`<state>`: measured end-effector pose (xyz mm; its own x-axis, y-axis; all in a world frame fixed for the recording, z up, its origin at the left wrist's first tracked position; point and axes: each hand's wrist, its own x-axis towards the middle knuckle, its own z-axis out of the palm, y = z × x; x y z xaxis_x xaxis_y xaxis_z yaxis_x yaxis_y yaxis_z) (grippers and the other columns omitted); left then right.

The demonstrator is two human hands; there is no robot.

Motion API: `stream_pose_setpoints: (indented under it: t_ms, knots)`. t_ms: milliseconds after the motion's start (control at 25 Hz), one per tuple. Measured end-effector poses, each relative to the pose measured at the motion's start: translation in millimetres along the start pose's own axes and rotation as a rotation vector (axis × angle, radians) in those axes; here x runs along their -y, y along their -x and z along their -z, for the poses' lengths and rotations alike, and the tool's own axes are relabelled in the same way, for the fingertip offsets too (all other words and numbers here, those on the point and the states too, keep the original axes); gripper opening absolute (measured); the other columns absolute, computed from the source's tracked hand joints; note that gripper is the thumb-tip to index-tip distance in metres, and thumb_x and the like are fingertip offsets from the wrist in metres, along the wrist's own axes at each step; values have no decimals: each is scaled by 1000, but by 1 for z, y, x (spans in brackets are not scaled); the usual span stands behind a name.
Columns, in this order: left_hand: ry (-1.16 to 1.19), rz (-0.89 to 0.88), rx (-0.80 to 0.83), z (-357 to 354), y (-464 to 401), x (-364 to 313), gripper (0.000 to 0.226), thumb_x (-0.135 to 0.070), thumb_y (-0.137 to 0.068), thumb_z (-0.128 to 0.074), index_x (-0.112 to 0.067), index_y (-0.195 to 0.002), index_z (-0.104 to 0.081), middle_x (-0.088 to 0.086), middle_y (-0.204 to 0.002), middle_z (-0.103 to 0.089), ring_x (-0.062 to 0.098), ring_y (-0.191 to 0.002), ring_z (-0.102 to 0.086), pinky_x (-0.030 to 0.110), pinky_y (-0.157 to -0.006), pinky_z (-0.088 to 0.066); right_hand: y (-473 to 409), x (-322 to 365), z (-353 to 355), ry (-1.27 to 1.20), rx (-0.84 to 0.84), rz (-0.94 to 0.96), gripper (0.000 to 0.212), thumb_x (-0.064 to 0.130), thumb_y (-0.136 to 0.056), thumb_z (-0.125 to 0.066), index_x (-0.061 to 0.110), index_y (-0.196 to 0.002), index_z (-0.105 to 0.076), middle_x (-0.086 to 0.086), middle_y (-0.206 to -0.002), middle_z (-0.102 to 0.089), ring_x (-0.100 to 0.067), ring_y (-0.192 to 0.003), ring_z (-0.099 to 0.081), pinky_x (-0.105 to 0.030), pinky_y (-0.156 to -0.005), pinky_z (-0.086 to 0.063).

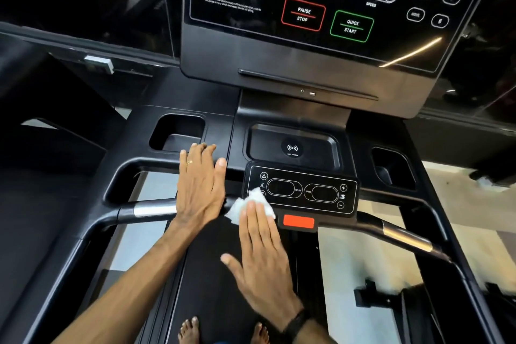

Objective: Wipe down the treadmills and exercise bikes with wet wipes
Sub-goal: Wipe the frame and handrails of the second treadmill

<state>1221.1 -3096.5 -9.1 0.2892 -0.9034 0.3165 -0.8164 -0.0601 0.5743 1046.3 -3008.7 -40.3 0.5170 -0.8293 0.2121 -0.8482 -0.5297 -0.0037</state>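
I stand on a black treadmill, facing its console [321, 3]. My right hand [262, 254] lies flat with straight fingers on a white wet wipe [245, 204], pressing it against the front handlebar at the left edge of the small control panel [301, 190]. My left hand [202, 181] rests flat and open on the handlebar frame just left of the wipe, fingers reaching toward the left cup holder [178, 131]. A ring shows on one left finger, and a dark band sits on my right wrist.
A wireless charging tray [293, 145] sits above the small panel, and a red safety key tab [298, 222] below it. A second cup holder [391, 165] is at the right. Silver grip sensors [153, 209] line the handlebar. My bare feet [190, 329] stand on the belt.
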Motion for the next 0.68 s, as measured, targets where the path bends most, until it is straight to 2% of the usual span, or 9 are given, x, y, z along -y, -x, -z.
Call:
stream_pose_setpoints:
  t_ms: [200,400,680]
  knots:
    - [-25,-15,19,0,0,2,60,-38,-100,-11,-5,-132,-49,10,-137,-48,27,-135,-38,48,-123,-11,-85,-3,25,9,-25,-108,84,63,-102,-11,0,-157,0,-18,-166,8,-28,-154,8,-47,-125,-12]
    - [-5,-6,-1,-1,1,2,60,-42,-102,-11,-6,-132,-49,8,-135,-48,25,-135,-38,46,-123,-10,-6,4,1,-43,-6,-6,86,63,-102,-28,-2,-156,-13,-18,-166,-3,-30,-154,-4,-47,-121,-20]
    - [-42,-36,15,0,1,3,58,-41,-102,-13,-6,-129,-51,9,-133,-48,28,-133,-40,48,-123,-12,-61,-20,22,53,-47,-129,88,66,-101,-15,-1,-157,-5,-17,-166,4,-27,-154,5,-46,-125,-13]
